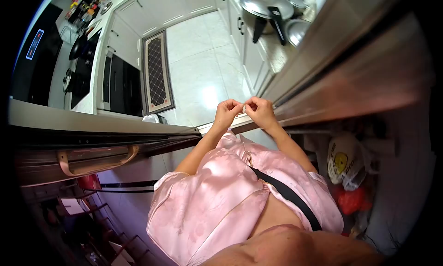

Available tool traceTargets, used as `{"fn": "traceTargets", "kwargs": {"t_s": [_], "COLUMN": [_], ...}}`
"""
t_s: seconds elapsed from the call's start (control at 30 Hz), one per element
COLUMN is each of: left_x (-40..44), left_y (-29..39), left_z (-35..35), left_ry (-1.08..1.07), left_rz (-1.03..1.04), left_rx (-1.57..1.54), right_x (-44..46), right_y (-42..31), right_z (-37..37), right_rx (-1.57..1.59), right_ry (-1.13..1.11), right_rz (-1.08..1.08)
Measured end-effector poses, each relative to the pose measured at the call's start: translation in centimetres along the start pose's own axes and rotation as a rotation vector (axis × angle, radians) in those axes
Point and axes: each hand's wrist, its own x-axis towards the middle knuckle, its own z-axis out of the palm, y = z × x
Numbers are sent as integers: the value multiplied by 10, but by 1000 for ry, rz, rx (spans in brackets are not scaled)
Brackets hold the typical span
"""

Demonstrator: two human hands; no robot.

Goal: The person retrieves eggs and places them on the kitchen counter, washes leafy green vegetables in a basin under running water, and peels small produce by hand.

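My left hand [226,112] and my right hand [260,112] meet in front of my body, above the kitchen threshold. The fingers of both are closed in a pinch, with their tips almost touching. A tiny pale thing [243,109] shows between the fingertips; it is too small to name. Below the hands is the pink satin top [207,187] on my own body, crossed by a black strap [290,197].
A sliding door with a handle [99,161] stands at left, another door panel [323,77] at right. Ahead lie a tiled floor [198,58] and a patterned mat [158,72]. A pressure cooker [263,5] sits on the right counter. Bags [344,160] hang at right.
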Motion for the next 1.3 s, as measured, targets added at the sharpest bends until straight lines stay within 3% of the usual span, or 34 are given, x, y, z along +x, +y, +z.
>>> {"fn": "traceTargets", "kwargs": {"t_s": [0.1,0.23,0.33,0.37,0.43,0.57,0.73,0.83,0.93,0.97,1.0,1.1,1.17,1.23,1.3], "left_x": [24,53,69,73,79,97,129,152,194,206,216,254,272,291,315], "left_y": [13,36,51,56,68,80,90,97,118,126,132,149,150,153,159], "left_z": [-31,-90,-126,-137,-155,-193,-241,-267,-290,-297,-304,-325,-336,-348,-359], "left_ry": [106,213,302,365,432,612,812,942,980,980,955,904,803,728,490], "left_rz": [46,83,122,130,146,195,193,190,184,168,169,132,68,35,82], "left_rx": [1,4,25,30,48,51,28,27,36,46,5,-65,-356,-428,-583], "right_x": [52,117,165,179,202,254,323,370,426,444,456,500,518,535,550], "right_y": [-4,-14,-21,-24,-35,-45,-56,-57,-57,-55,-54,-52,-40,-36,-27], "right_z": [22,64,98,110,132,174,229,261,285,289,291,294,299,299,300], "right_rx": [121,-25,-1,14,195,272,158,329,420,505,572,658,690,856,872], "right_ry": [-83,-214,-236,-250,-421,-584,-676,-885,-967,-1055,-1144,-1185,-1212,-1186,-1148], "right_rz": [20,-219,-524,-519,-236,-196,-529,-339,-317,-163,-3,68,123,241,285]}}
